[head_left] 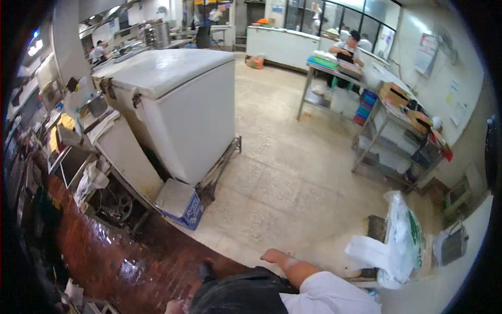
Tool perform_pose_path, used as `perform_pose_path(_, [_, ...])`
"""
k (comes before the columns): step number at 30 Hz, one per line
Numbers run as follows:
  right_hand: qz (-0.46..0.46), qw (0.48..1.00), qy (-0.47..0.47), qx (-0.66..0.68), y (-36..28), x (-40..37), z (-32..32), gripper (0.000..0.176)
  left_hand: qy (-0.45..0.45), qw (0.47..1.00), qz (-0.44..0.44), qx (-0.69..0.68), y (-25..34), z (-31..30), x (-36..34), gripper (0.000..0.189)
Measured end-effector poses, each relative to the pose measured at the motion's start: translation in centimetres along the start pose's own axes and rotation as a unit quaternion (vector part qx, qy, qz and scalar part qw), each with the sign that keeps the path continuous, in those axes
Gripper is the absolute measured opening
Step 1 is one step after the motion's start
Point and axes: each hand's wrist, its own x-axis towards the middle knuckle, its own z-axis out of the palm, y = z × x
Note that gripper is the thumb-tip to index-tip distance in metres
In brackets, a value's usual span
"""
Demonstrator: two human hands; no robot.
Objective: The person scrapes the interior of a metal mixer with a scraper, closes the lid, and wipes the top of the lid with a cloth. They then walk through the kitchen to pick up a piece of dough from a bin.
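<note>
Single head-worn view, directed forward and steeply downward across a kitchen. Close to the lens: right hand (272, 255) at six o'clock, left hand (175, 306) at seven. Mid-distance: white freezer (196, 112), ten o'clock. Farther: steel bench (339, 71), between one and two. Dark curved margins frame the wide field.

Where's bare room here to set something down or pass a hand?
Set down: lid of the big white chest. Passing: above the pale floor between that chest and the metal table. Crowded: right-hand rack with cartons, and around the white bags, lower right.
</note>
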Motion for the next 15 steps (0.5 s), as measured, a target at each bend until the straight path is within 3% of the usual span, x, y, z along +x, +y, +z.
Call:
perform_pose_path(2, [0.043,0.999,0.005,0.002,-1.4,-2.5,-0.7,0.052,-0.008,0.984,-0.011,0.176,-1.6,-3.3,4.5,0.043])
perform_pose_path(4, [0.080,0.997,0.009,-0.003,-3.2,-4.8,-2.6,0.051,-0.016,0.985,-0.044,0.169,-2.5,-4.6,7.0,0.047])
perform_pose_path(6, [0.039,0.997,-0.060,0.002,-4.7,-7.3,-4.7,0.051,-0.022,0.984,-0.080,0.158,-3.1,-4.6,6.6,0.050])
perform_pose_path(8, [0.063,0.996,-0.057,-0.001,-3.1,-6.3,-2.5,0.051,0.028,0.997,0.009,0.074,-0.6,0.0,-0.2,0.050])
perform_pose_path(12, [0.057,0.997,-0.045,0.011,-2.3,-6.7,-2.2,0.051,0.003,0.998,0.004,0.059,-0.8,0.6,-2.4,0.049])
perform_pose_path(14, [0.091,0.994,-0.065,0.007,-3.1,-6.1,-3.2,0.051,0.056,0.996,0.011,0.073,0.2,2.9,-4.8,0.048])
perform_pose_path(15, [0.130,0.988,-0.081,0.006,-3.3,-6.0,-3.4,0.051,0.073,0.979,0.003,0.190,-2.0,0.1,0.3,0.047])
